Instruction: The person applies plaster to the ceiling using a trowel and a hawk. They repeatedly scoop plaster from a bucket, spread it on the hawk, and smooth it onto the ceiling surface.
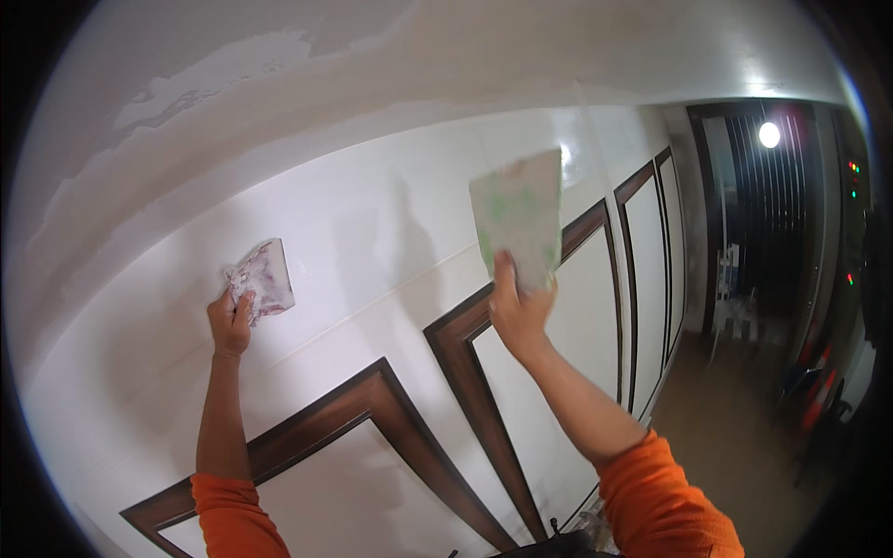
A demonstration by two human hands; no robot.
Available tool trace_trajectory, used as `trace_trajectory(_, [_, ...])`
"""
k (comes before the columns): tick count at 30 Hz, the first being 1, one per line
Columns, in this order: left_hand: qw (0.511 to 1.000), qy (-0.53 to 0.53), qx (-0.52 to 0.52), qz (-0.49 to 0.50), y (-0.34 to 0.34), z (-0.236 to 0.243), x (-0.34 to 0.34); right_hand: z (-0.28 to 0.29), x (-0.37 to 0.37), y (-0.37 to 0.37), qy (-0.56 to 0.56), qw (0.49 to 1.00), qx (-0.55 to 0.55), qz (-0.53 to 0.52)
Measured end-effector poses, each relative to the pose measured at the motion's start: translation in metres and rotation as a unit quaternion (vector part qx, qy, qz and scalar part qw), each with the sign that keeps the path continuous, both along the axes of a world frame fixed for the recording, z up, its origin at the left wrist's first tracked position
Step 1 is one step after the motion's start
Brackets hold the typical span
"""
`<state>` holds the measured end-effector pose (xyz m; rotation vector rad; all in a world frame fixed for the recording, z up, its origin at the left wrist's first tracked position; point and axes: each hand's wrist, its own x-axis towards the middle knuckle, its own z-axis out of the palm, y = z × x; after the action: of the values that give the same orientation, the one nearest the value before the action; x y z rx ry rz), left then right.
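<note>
My left hand is closed around a small putty knife. Its wide blade is caked with whitish putty and shows purplish smears. The knife is in front of the white wall; whether it touches the wall I cannot tell. Higher and to the right, my right hand grips a larger flat putty spreader by its narrow lower end, thumb across the near face. That face is pale with green patches, and the spreader is slightly blurred. The handles of both tools are hidden in my fingers.
Dark brown wooden frame mouldings run along the lower wall. Overhead, the ceiling has a rough, patchy area. On the right, a floor leads to a dark doorway with a bright round light.
</note>
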<state>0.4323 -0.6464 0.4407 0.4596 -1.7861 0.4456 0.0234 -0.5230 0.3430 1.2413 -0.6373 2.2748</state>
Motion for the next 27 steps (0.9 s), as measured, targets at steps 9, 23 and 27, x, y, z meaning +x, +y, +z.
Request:
trace_trajectory(9, [0.996, 0.028, 0.072, -0.049, 0.011, 0.012, -0.007, 0.178, 0.094, -0.041, -0.085, 0.993, -0.004, -0.084])
trace_trajectory(23, [0.992, 0.043, 0.112, -0.022, 0.008, 0.011, -0.004, 0.148, 0.102, -0.037, -0.024, 0.996, -0.062, -0.055])
trace_trajectory(27, [0.991, 0.041, 0.119, -0.033, 0.008, 0.011, 0.001, 0.127, 0.069, -0.059, -0.086, 0.989, -0.061, 0.102])
